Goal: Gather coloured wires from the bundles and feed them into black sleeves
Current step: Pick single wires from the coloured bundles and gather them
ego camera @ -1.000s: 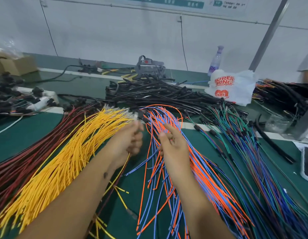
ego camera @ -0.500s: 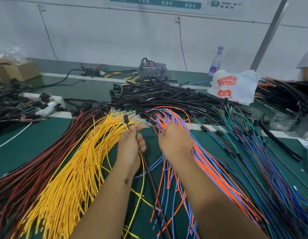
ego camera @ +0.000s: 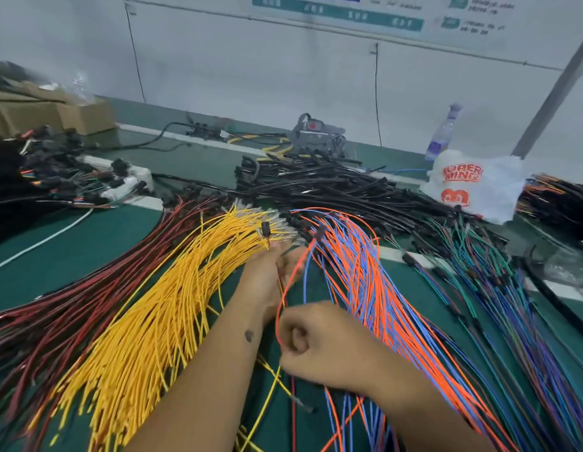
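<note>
Bundles of wire fan across the green table: dark red [ego camera: 71,308], yellow [ego camera: 159,308], orange and blue [ego camera: 375,288], and green, blue and purple [ego camera: 499,288]. A heap of black sleeves [ego camera: 332,187] lies behind them. My left hand [ego camera: 267,275] sits at the far end of the yellow bundle, pinching a few wire ends with a small black connector standing above the fingers. My right hand [ego camera: 313,344] is a closed fist nearer to me, gripping an orange wire [ego camera: 285,288] and a blue one that arc up to the left hand.
Cardboard boxes [ego camera: 55,115] and a tangle of black connectors [ego camera: 65,181] fill the left side. A white plastic bag [ego camera: 469,187], a spray bottle [ego camera: 441,135] and a grey tool [ego camera: 316,132] stand at the back. More harnesses [ego camera: 560,197] lie at the right edge.
My right hand has pulled back toward me from the far end of the orange and blue bundle, drawing an orange and a blue wire out. The left hand stayed near the yellow wire tips.
</note>
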The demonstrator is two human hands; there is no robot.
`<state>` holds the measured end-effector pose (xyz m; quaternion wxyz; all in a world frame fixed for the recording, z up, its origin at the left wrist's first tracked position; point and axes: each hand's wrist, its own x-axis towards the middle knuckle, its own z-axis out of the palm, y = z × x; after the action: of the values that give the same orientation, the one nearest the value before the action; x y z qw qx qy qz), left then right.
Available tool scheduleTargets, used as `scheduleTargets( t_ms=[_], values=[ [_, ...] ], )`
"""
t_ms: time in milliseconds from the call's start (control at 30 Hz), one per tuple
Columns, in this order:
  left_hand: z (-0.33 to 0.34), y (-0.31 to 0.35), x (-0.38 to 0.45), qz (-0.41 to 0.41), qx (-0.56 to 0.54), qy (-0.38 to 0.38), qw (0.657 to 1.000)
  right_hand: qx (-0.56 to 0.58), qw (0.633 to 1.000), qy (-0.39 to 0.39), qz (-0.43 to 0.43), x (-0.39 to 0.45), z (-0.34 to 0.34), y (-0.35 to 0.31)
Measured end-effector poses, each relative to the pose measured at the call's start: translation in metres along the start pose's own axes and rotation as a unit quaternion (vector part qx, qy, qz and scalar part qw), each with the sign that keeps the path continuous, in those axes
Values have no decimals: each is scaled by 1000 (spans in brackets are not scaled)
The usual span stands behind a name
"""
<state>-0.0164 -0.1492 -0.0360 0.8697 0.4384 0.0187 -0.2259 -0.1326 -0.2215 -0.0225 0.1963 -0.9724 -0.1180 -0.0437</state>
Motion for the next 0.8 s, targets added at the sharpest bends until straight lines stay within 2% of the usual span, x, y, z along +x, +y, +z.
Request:
scheduleTargets(
  t_ms=[100, 167, 233, 267, 333, 367, 433, 467, 567, 700, 800],
  values=[
    [0, 2, 0, -17, 28, -5, 999, 8, 999, -38, -23, 4, 1, -8],
    [0, 4, -3, -34, 26, -35, 998, 37, 999, 3, -3, 11, -2, -8],
    [1, 2, -5, -7, 72, -45, 996, 105, 986, 120, 52, 19, -5, -4],
    [1, 1, -5, 13, 93, -47, 994, 157, 965, 192, 89, 24, -6, 0],
    [3, -2, -9, 21, 110, -62, 992, 262, 898, 314, 162, 34, -7, 11],
    [5, -3, -11, 10, 106, -78, 991, 306, 866, 344, 193, 39, -8, 17],
    [6, -4, -15, -14, 102, -111, 989, 382, 825, 344, 234, 48, -8, 28],
    [6, -5, -18, -21, 110, -128, 985, 407, 818, 329, 239, 51, -7, 32],
    [5, -6, -21, -28, 139, -165, 976, 405, 836, 303, 214, 53, -5, 37],
    [4, -9, -22, -16, 158, -203, 966, 445, 804, 356, 169, 54, -17, 40],
    [5, -15, -22, -7, 170, -202, 965, 444, 820, 324, 161, 58, -22, 38]
  ],
)
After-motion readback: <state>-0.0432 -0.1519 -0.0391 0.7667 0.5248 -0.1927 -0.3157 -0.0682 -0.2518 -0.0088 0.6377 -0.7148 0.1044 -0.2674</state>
